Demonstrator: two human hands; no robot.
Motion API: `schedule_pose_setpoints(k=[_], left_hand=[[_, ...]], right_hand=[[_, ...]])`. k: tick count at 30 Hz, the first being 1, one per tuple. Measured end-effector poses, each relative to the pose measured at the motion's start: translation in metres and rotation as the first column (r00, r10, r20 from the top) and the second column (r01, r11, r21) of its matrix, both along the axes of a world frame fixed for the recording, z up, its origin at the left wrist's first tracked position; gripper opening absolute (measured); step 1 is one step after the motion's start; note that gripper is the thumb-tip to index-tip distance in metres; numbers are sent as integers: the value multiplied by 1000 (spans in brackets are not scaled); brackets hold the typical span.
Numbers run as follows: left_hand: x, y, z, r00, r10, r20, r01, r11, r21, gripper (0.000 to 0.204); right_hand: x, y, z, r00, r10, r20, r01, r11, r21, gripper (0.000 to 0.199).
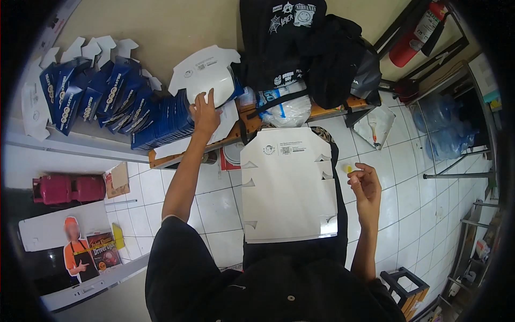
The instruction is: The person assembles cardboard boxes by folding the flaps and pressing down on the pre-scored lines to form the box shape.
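Observation:
My left hand [205, 114] reaches forward to a white carton [210, 79] with a printed emblem. Its fingers are spread and touch the carton's near edge. Beneath and left of that carton runs a tight row of blue folded cartons [166, 122]. On my lap lie flat white carton sheets [289, 188] with notched side edges. My right hand [366, 189] hovers to the right of the sheets, its fingers loosely curled and apart. Near its fingertips shows a small yellow object [348, 168]; whether they touch it, I cannot tell.
More blue cartons with white flaps [86, 94] crowd the far left. Black bags [284, 48] and a clear plastic pack [287, 107] rest on the wooden bench [327, 110]. A dustpan [375, 126] lies on the tiled floor. A fire extinguisher [418, 35] stands at far right.

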State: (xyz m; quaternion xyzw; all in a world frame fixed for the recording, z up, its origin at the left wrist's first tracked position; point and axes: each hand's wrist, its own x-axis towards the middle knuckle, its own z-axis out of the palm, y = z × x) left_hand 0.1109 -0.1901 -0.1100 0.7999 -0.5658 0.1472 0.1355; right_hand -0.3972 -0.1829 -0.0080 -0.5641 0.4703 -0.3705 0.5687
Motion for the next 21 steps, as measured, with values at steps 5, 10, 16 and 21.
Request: schedule_pose_setpoints(k=[5, 10, 16, 21], left_hand=[[-70, 44, 25, 983, 31, -180, -56, 989, -137, 71], [-186, 165, 11, 708, 106, -698, -185, 982, -38, 63], [-266, 223, 33, 277, 317, -907, -126, 948, 293, 77], [-275, 233, 28, 610, 348, -711, -152, 933, 327, 83]], right_hand=[[-16, 15, -23, 990, -58, -126, 53, 998, -42, 31], [-20, 64, -91, 801, -9, -599, -188, 946, -266, 71], [2, 92, -86, 724, -41, -688, -138, 969, -203, 89], [6, 91, -81, 751, -23, -660, -108, 982, -158, 89]])
